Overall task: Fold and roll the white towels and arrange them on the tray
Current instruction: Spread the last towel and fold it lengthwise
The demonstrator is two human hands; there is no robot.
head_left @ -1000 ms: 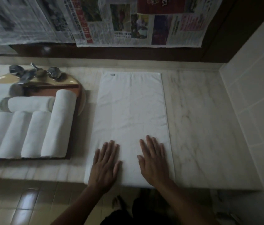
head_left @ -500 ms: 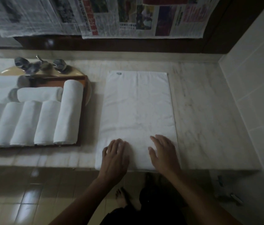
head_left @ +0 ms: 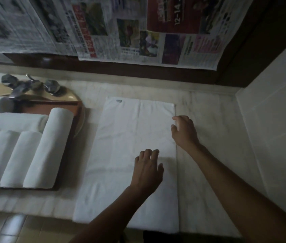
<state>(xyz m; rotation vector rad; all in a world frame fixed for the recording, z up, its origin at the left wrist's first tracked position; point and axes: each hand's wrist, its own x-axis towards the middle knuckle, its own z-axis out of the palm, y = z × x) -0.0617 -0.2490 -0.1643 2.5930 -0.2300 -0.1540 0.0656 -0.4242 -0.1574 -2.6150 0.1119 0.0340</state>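
While left hand [head_left: 147, 171] and right hand [head_left: 184, 132] lie open by the towel's [head_left: 130, 146] right edge, rolls [head_left: 33, 155] fill the tray [head_left: 59, 104] alongside.

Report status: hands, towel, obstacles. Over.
Left hand rests open on flat towel. Right hand at its right edge, grip unclear. Rolled towels on tray. Nothing in the way.

1 head-worn camera looks forward and steeply down, close above the marble counter [head_left: 217, 128].

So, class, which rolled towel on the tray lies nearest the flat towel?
The rightmost roll, along the tray's right edge; the other rolls all lie further left of it.
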